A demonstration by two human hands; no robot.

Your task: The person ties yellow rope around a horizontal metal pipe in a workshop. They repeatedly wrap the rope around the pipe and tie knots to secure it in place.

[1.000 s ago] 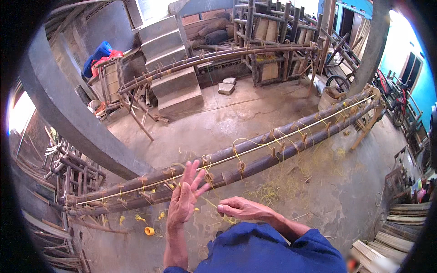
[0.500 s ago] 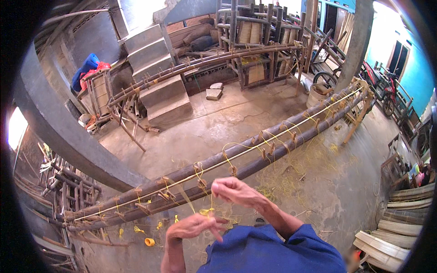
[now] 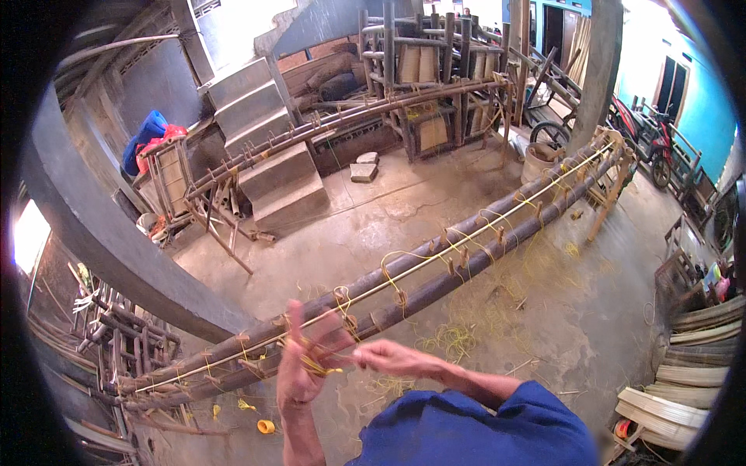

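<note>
My left hand is raised in front of the near rack, its fingers stretched up and spread, slightly blurred. A yellow strand lies across its palm and fingers. Close to its right, my right hand has its fingertips pinched together where the strand runs to them. Behind both hands, two long dark poles with small wooden pegs form the rack. A thin pale rod lies lengthwise along it, with yellow loops hanging around the rod and pegs.
Tangled yellow strands and a yellow roll lie on the floor. A second pegged rack stands farther back by concrete steps. A curved concrete pillar rises at left; slat bundles lie at right.
My left hand has risen and turned upright with fingers spread, the strand now across it. My right hand has come down beside it, still pinched. The view has shifted slightly.
</note>
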